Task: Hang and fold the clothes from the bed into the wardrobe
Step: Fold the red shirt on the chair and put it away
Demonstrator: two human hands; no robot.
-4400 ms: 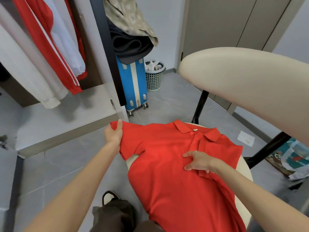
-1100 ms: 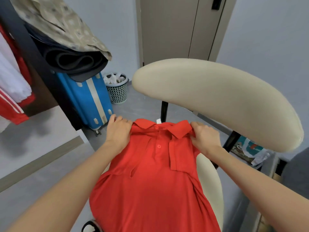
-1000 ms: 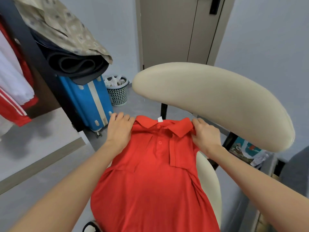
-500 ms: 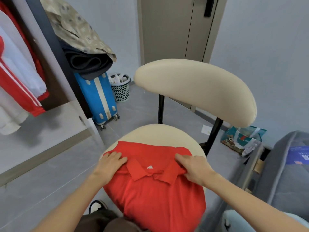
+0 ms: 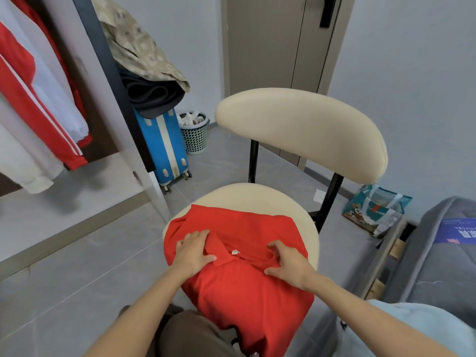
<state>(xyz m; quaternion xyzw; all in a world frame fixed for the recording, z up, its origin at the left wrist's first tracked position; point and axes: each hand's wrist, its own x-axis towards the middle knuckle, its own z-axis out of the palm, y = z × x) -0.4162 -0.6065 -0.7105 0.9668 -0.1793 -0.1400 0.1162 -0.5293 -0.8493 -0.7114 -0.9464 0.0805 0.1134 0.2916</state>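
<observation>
A red polo shirt lies folded on the cream seat of a chair, its lower part hanging over the near edge onto my lap. The collar, with a small white label, faces up and points toward me. My left hand lies flat on the fabric just left of the collar. My right hand rests with arched fingers on the collar's right end. The open wardrobe stands to the left, with red and white garments hanging inside.
The chair's curved backrest rises behind the seat. A blue suitcase with clothes piled on top and a mesh bin stand by the wardrobe's side. A printed bag lies on the floor beside the grey bed at right.
The shirt's upper part, earlier spread toward the backrest, has been folded back toward me. Both hands came with the collar to the near side and now lie on the fabric.
</observation>
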